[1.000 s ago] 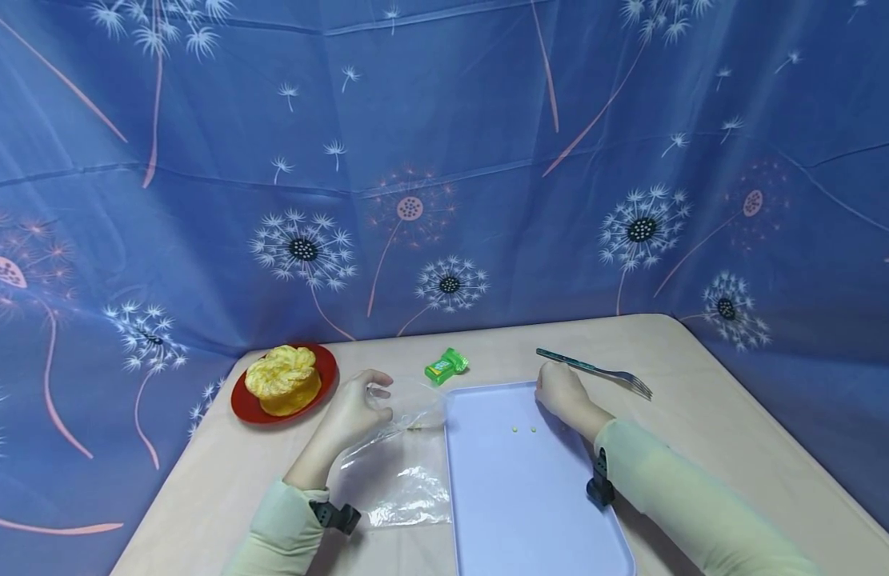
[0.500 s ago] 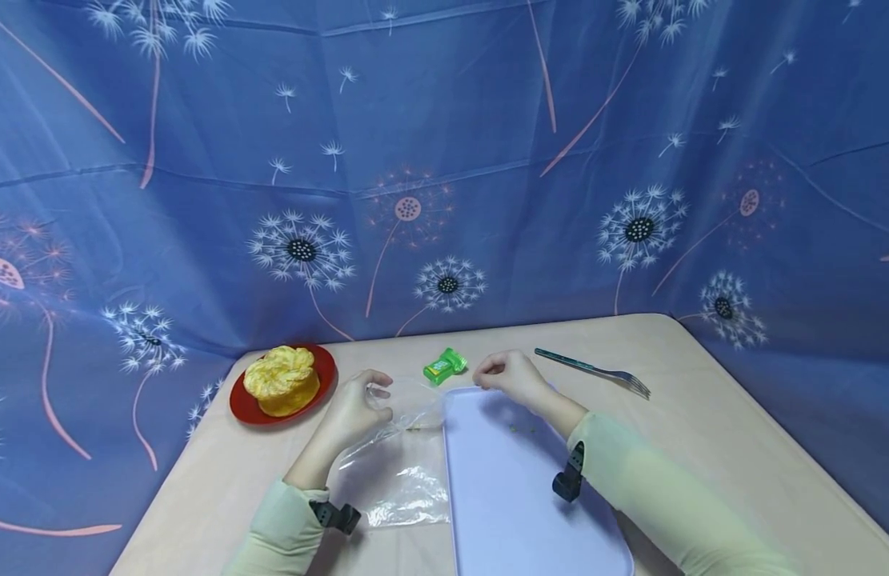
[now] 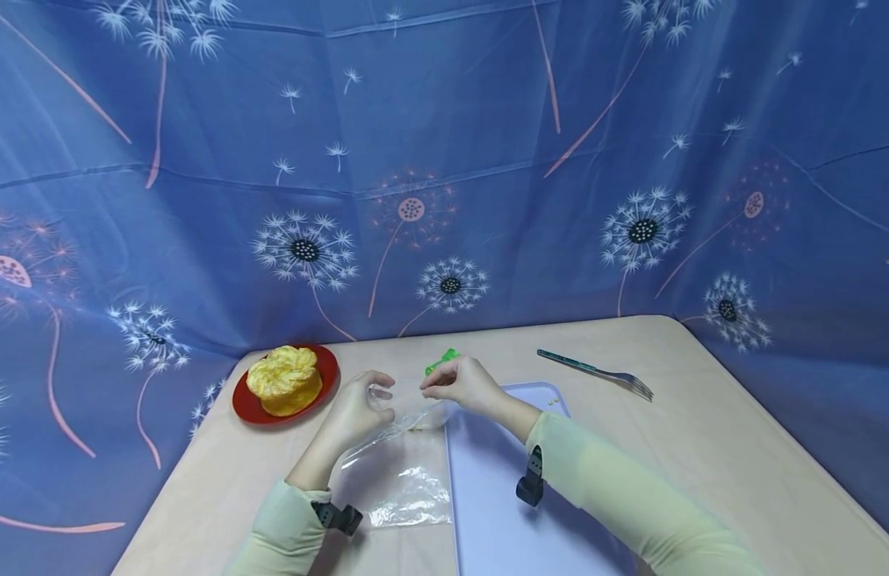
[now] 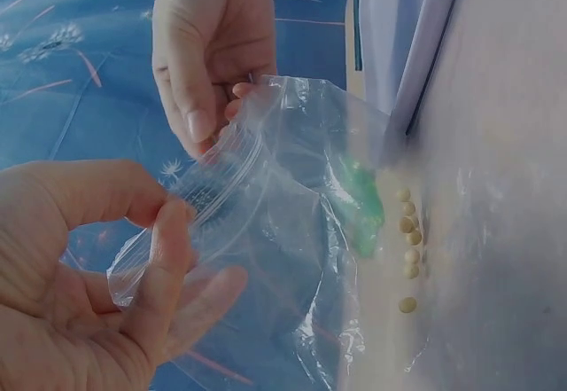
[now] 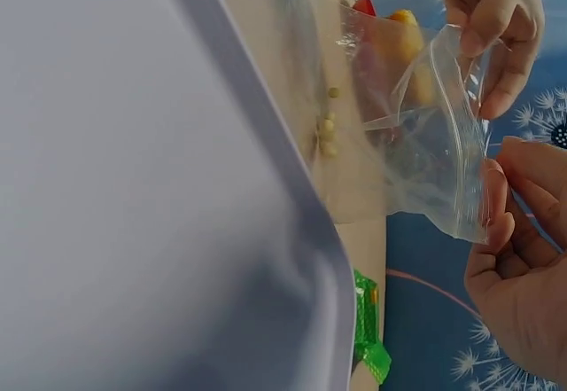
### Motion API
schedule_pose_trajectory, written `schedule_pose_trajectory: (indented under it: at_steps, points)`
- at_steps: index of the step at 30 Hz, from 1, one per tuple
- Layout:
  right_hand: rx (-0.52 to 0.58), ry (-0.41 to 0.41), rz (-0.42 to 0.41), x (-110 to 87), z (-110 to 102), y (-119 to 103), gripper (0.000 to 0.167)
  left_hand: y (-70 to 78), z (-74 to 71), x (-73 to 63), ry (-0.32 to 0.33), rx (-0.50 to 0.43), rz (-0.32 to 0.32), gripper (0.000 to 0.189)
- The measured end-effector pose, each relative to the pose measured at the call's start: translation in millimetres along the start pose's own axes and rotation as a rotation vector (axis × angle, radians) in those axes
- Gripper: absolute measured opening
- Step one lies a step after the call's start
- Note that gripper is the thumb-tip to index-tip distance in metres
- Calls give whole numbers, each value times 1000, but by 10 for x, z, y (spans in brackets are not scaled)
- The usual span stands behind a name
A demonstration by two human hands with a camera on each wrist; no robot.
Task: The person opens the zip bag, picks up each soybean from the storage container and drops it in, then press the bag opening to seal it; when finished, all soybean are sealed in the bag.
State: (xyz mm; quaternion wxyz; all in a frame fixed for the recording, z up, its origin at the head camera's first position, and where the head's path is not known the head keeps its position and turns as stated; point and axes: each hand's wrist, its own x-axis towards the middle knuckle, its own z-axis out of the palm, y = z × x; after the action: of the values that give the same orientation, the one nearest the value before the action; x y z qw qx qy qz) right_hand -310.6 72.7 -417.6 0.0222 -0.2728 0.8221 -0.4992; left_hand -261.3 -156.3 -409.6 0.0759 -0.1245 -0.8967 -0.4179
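My left hand (image 3: 358,412) pinches the rim of a clear zip bag (image 3: 404,484) between thumb and fingers, left of the tray. Several small round yellowish beans, like peas (image 4: 407,224), lie low in the bag. My right hand (image 3: 469,388) is at the bag's mouth, its thumb and fingertips drawn together at the plastic edge. Whether a pea is between those fingertips is hidden. A pale lilac tray (image 3: 512,488) lies under the right forearm, with two loose peas (image 3: 550,402) near its far right corner.
Behind the right hand, a green wrapped packet (image 3: 444,360) is partly covered. A red plate (image 3: 244,408) bearing a yellow bun-like cake (image 3: 286,382) stands at left. A fork (image 3: 595,370) lies beyond the tray at right. A blue patterned cloth (image 3: 444,200) hangs behind.
My right hand has moved left from the tray's far right edge, passing over the tray, to the bag's mouth. The left hand and bag have stayed in place.
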Motion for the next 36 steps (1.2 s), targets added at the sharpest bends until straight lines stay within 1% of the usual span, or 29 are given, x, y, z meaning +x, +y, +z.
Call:
schedule_pose_trajectory:
  at_steps: [3, 5, 8, 10, 14, 17, 19, 22, 26, 31, 36]
  points:
    - [4, 11, -4, -27, -48, 27, 12, 12, -1, -7, 2, 2, 8, 43]
    - [14, 25, 8, -63, -121, 48, 14, 17, -3, -11, 3, -1, 7, 43]
    - [15, 42, 57, -151, -268, 129, 15, 19, -1, -12, 0, -10, 0, 43]
    - [12, 36, 102, -237, -374, 212, 15, 18, 3, -14, -3, -12, -3, 44]
    - [-43, 17, 183, -429, -547, 449, 12, 24, 5, -12, -2, -7, -1, 44]
    - [-111, 10, 203, -564, -640, 620, 8, 27, 3, -7, 2, 2, 3, 44]
    - [-137, -7, 212, -642, -681, 697, 7, 26, 1, -5, 0, 1, 0, 44]
    - [-143, -43, 209, -725, -714, 765, 6, 26, -4, -10, 0, 1, 5, 44]
    - [-142, -82, 188, -774, -724, 783, 7, 28, -10, -10, 5, -9, 3, 44]
    - [-195, -115, 142, -807, -723, 780, 10, 25, 2, -11, -7, -22, -19, 44]
    - [-246, -123, 90, -819, -723, 785, 12, 22, 10, -13, -8, -29, -16, 44]
